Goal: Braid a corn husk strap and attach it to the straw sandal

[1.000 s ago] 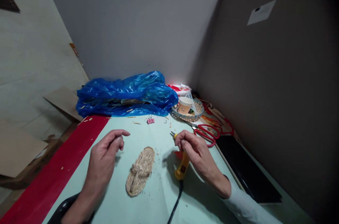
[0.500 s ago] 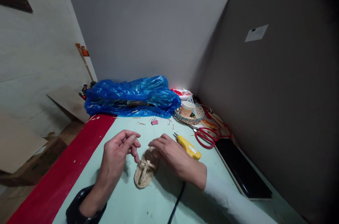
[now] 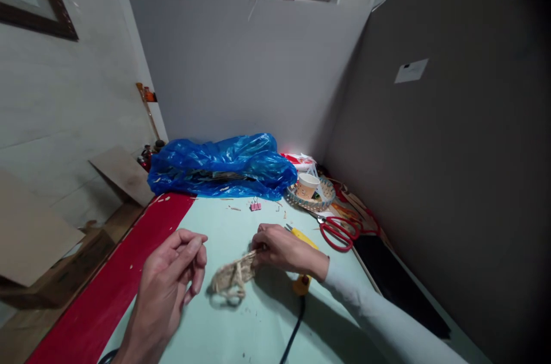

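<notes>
Woven sandal [image 3: 231,278], earlier flat, now in right fingers [image 3: 260,239]

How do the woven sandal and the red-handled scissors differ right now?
The woven sandal is tan and coarse-textured; the red-handled scissors have smooth red loops. The right hand grips one end of the sandal; no hand touches the scissors. Both are nearer the camera than the blue plastic bag.

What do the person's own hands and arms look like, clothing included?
The left hand and right hand are both ungloved. On the right, a plain, pale grey sleeve reaches near the wrist. On the left, only a dark sliver shows at the bottom edge; too little to identify.
</notes>
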`<move>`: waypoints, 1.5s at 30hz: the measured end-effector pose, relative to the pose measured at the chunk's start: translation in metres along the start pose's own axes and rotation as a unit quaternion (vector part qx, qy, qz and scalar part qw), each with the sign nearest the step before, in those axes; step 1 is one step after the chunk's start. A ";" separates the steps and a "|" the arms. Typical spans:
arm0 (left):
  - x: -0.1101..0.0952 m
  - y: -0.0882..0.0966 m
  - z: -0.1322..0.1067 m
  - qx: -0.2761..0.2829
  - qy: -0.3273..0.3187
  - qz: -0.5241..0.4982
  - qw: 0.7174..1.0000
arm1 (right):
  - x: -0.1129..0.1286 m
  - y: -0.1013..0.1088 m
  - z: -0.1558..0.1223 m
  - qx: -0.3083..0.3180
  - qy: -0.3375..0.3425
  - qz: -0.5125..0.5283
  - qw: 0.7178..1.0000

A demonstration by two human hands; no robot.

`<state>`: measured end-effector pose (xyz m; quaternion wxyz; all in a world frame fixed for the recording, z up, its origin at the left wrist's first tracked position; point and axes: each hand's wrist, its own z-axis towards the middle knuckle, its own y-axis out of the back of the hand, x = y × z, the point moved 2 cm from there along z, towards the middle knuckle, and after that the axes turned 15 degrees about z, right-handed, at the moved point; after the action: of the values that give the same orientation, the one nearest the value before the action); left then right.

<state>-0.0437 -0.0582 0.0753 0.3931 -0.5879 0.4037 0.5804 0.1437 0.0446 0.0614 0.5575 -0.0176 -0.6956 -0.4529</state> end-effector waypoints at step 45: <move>0.015 -0.089 0.001 0.126 -0.033 0.148 0.980 | 0.032 -0.002 -0.070 -0.328 0.158 -0.138 0.921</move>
<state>0.0389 -0.0246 0.0602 0.3872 -0.4477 0.5429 0.5958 0.1836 -0.0171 0.0837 0.5551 -0.0312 -0.4065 -0.7250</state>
